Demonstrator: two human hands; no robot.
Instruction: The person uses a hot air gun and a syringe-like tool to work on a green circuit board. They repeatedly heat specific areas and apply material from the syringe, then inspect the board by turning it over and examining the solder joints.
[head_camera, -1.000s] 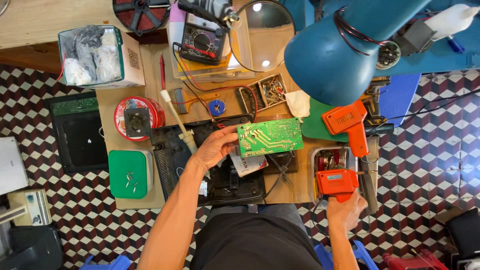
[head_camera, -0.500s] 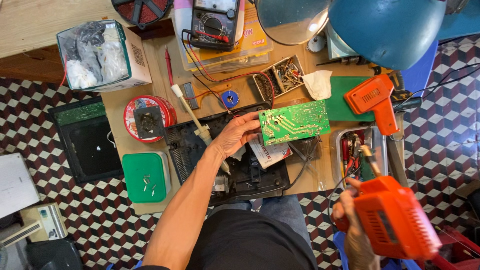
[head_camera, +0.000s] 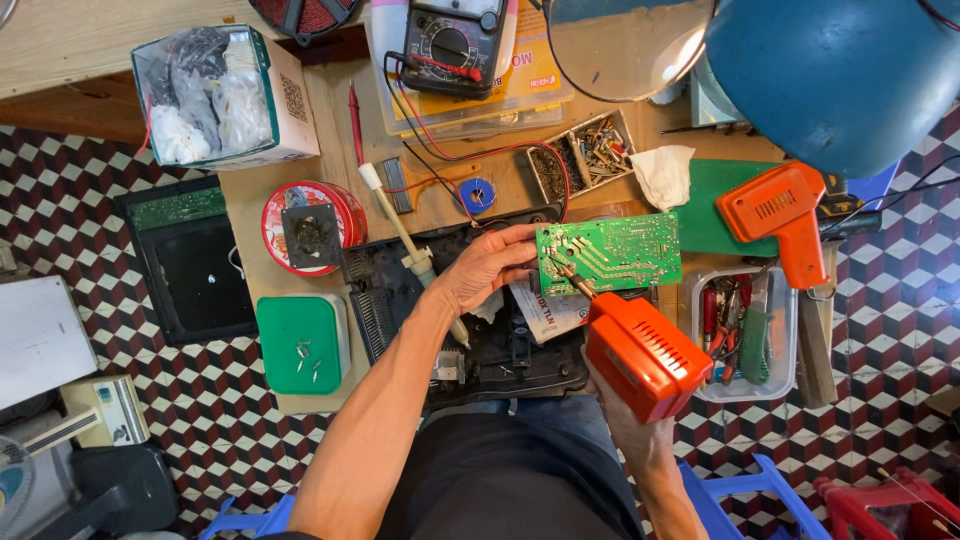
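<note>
Half a second back the orange soldering gun (head_camera: 645, 352) sat low at the lower right of the frame, its tip well clear of the work; now it has come up and in, and its tip rests at the left part of the green circuit board (head_camera: 611, 253). The right hand (head_camera: 625, 415) is clamped round the gun's grip from below, mostly hidden behind the orange body. The left hand (head_camera: 490, 265), just left of centre, has kept its place: fingers closed on the board's left edge, holding it copper side up over the opened black casing (head_camera: 470, 330).

Outward from there, a second orange soldering gun (head_camera: 785, 215) lies at the right on a green mat, above a clear tray of hand tools (head_camera: 745, 335). A red round tin (head_camera: 308, 228) and a green lidded box (head_camera: 300, 342) sit at the left, and a multimeter (head_camera: 452, 42) at the top.

By my reading this is the soldering step, tip just set on a joint. What it calls for next is a steady board and a still tip until the joint flows.
</note>
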